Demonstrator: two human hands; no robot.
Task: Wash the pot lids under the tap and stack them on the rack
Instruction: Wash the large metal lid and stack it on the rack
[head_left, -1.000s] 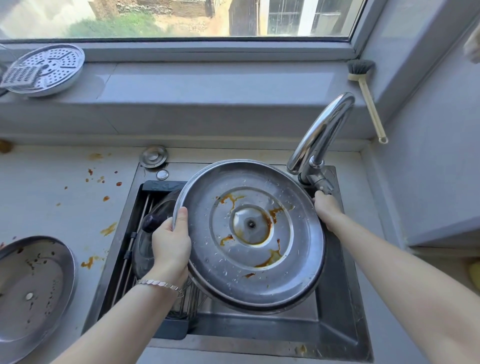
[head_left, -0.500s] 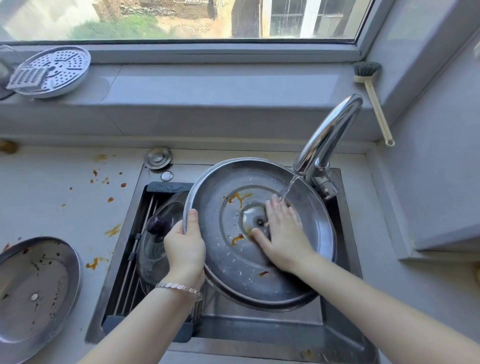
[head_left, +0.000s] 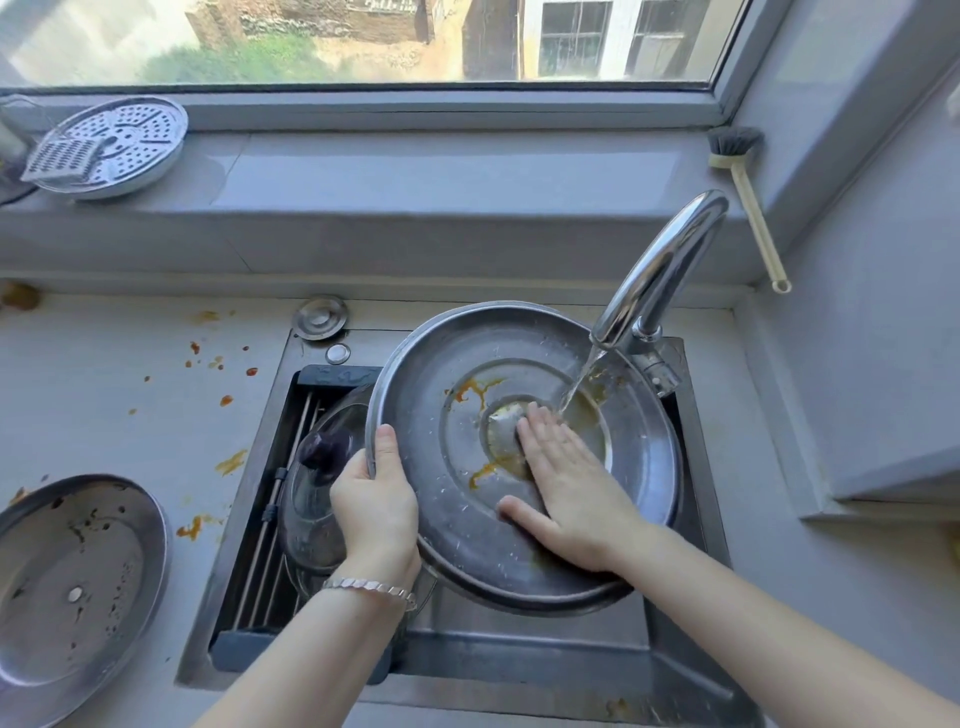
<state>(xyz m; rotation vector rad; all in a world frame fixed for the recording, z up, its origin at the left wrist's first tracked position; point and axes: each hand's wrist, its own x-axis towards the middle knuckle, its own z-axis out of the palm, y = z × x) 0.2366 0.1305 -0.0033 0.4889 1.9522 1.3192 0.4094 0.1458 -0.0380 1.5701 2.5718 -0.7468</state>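
A large steel pot lid (head_left: 639, 467), underside up and streaked with orange sauce, is held tilted over the sink. My left hand (head_left: 376, 501) grips its left rim, thumb over the edge. My right hand (head_left: 569, 486) lies flat on the lid's inside, fingers straight, touching its centre. Water runs from the tap (head_left: 660, 280) onto the lid just beyond my fingertips. A glass lid with a dark knob (head_left: 317, 467) rests on the rack (head_left: 270, 525) across the sink's left side. Another dirty steel lid (head_left: 67, 582) lies on the counter at far left.
The sink (head_left: 524, 660) is set in a pale counter (head_left: 130, 415) spattered with sauce. A perforated steamer plate (head_left: 111, 145) sits on the windowsill at left. A dish brush (head_left: 748, 192) leans in the right corner. A small round cap (head_left: 319, 317) lies behind the sink.
My right hand left the tap handle and came onto the lid's inside. Water started running and now falls on the lid. My hand has slid slightly across the centre.
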